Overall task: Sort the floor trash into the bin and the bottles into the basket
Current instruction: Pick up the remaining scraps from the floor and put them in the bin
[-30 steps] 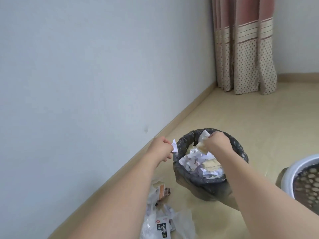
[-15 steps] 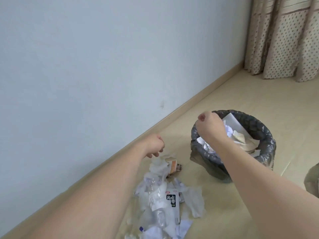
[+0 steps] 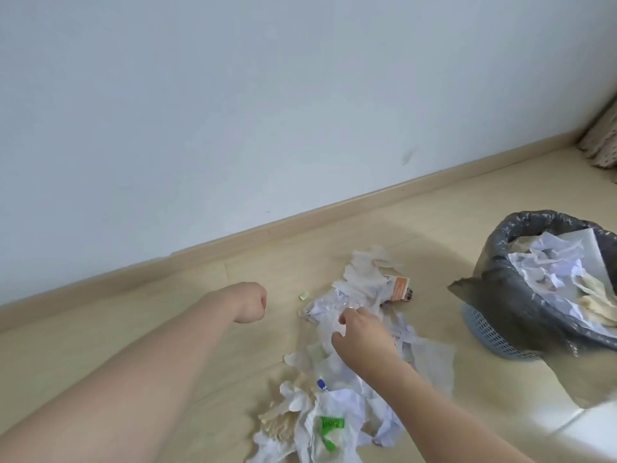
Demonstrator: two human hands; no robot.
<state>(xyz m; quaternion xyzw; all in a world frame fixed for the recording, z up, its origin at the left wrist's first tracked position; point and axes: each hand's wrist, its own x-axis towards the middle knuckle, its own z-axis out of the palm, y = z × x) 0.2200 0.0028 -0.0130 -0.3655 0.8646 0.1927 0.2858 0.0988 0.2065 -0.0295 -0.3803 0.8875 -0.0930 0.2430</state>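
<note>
A pile of floor trash (image 3: 334, 406) lies in front of me: crumpled paper, tissues, clear plastic wrap and a green-labelled wrapper (image 3: 330, 426). A small bottle with an orange label (image 3: 399, 289) lies at the pile's far end, and a crushed clear bottle (image 3: 334, 305) is beside it. My right hand (image 3: 360, 335) hovers low over the pile with fingers spread and loose, its fingertips at the clear bottle. My left hand (image 3: 250, 302) is a closed fist above bare floor, left of the pile, holding nothing I can see. The bin (image 3: 534, 217), lined with a black bag, stands at the right, full of paper.
A wall with a wooden skirting board (image 3: 233, 238) runs behind the pile. A tiny green scrap (image 3: 303, 295) lies between my hands. A dotted curtain (image 3: 601, 145) hangs at the far right. A blurred white edge (image 3: 597, 426) shows at the bottom right.
Both hands left the bin and dropped to the floor pile. The scraps they held are gone. My view swung left and down, so the bin now sits at the right edge.
</note>
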